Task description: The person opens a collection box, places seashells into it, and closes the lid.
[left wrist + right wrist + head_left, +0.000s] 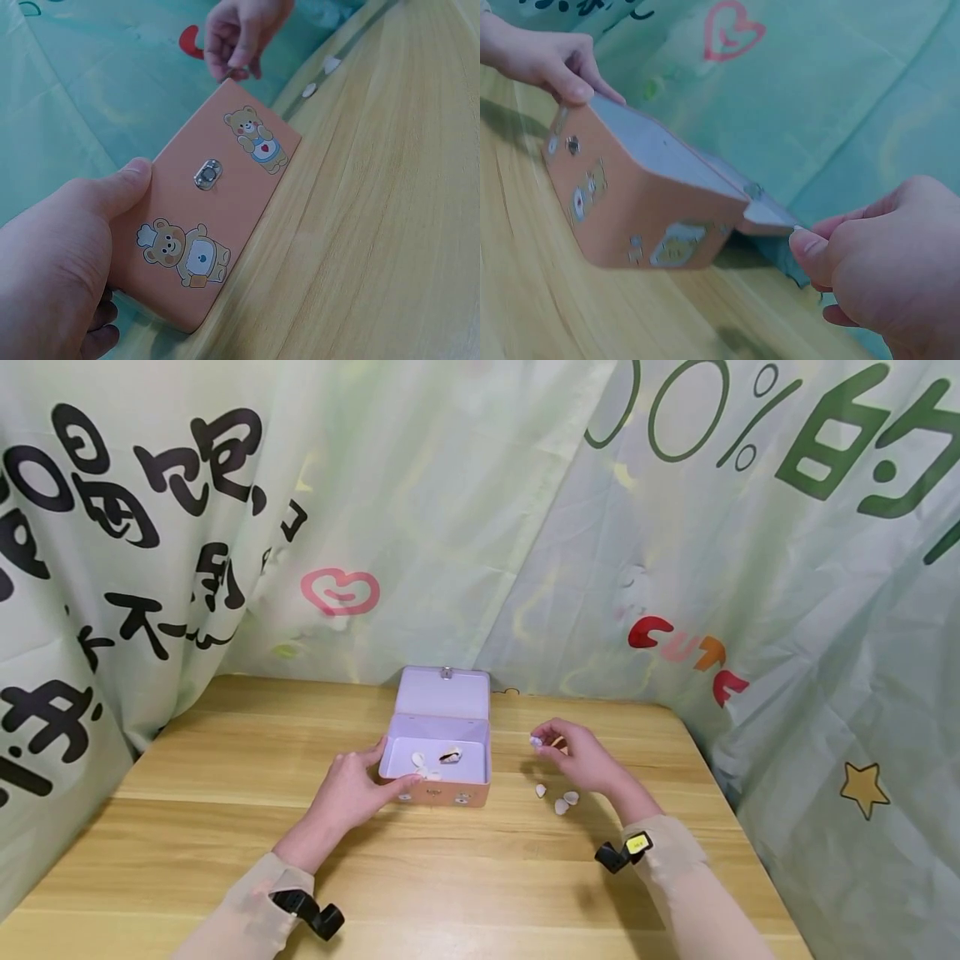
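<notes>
White shell-like piece (536, 741), pinched between thumb and fingertips of the right grip (576, 757), just right of centre in the head view and clear of the tabletop (465, 877); own long axis too small to tell. Straight left of it across the frame, a strip of bare wood between: orange box (447, 794), lavender inside, long axis seemingly running left to right, hence about in line with the piece. Left grip (352, 789) nearer the box, in fact on it, thumb at the front rim and fingers round the left end, holding it. Inside, several pale pieces (417, 760) and one brown-and-white shell (450, 756); at the back, lid (441, 695) raised. Lower right of the box, three loose white pieces (561, 807). Across the top of the frame, pale printed curtain (435, 510).
</notes>
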`<move>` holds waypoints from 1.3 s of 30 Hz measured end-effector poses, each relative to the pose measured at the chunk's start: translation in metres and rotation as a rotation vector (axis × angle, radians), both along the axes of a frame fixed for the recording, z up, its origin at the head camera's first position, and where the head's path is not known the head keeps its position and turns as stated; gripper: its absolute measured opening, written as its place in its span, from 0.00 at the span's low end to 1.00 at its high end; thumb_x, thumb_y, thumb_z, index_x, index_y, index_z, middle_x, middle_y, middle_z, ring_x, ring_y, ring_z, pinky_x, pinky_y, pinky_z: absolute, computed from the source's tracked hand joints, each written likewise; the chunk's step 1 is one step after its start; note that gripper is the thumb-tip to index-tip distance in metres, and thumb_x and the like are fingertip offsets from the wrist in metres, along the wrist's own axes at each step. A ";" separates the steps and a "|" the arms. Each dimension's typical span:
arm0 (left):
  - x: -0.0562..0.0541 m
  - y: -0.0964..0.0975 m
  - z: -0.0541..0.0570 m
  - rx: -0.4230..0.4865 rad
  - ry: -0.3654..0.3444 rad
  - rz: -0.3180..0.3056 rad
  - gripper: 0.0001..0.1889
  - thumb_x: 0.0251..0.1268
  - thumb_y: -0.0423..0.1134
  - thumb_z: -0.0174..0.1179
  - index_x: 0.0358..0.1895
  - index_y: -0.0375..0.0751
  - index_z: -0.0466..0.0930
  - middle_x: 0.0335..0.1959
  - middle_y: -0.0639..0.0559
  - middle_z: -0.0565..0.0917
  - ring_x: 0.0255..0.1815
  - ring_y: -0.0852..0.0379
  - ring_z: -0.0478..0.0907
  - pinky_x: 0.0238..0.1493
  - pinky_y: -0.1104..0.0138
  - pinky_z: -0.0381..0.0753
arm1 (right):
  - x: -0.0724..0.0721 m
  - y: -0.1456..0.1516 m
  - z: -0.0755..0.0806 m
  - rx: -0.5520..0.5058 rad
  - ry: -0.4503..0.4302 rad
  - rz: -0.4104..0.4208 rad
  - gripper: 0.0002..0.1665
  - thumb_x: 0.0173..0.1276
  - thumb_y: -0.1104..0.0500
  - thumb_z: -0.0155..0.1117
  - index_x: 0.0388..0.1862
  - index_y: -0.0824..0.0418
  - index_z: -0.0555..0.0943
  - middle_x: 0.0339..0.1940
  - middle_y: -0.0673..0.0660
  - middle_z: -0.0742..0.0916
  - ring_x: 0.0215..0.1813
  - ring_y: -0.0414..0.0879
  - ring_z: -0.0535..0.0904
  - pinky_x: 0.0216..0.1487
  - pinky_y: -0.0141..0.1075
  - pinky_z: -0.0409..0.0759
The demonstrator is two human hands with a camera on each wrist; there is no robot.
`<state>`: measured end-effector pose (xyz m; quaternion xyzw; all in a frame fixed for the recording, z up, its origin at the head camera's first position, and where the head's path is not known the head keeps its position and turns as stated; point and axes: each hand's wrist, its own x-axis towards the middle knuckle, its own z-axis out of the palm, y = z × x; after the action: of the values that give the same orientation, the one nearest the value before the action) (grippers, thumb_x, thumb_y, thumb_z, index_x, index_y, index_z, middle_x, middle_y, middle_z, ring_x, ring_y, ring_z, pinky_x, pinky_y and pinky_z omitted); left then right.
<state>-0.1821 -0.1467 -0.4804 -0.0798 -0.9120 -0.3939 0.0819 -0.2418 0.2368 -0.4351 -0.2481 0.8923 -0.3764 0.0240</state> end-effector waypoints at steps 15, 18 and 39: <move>0.000 0.001 0.000 -0.023 -0.006 0.008 0.52 0.57 0.64 0.78 0.74 0.27 0.71 0.09 0.55 0.73 0.09 0.64 0.53 0.12 0.67 0.62 | -0.008 -0.043 0.011 -0.050 0.020 0.076 0.10 0.77 0.68 0.66 0.55 0.67 0.83 0.46 0.54 0.87 0.51 0.51 0.82 0.56 0.49 0.82; 0.000 0.000 0.000 -0.025 -0.016 0.009 0.52 0.58 0.64 0.77 0.75 0.27 0.70 0.09 0.55 0.73 0.10 0.64 0.53 0.12 0.67 0.62 | -0.009 -0.051 0.013 -0.071 0.022 0.087 0.10 0.77 0.69 0.66 0.54 0.67 0.83 0.45 0.55 0.87 0.51 0.52 0.83 0.56 0.49 0.83; -0.001 -0.001 -0.001 -0.022 -0.020 0.003 0.56 0.56 0.70 0.75 0.74 0.27 0.70 0.11 0.55 0.74 0.08 0.64 0.56 0.13 0.67 0.64 | -0.016 -0.107 0.006 -0.116 0.006 0.161 0.11 0.74 0.69 0.69 0.53 0.69 0.85 0.44 0.56 0.88 0.47 0.49 0.84 0.56 0.44 0.83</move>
<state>-0.1832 -0.1481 -0.4809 -0.0755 -0.9171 -0.3847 0.0726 -0.2574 0.1302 -0.4289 -0.3214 0.8461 -0.4237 0.0371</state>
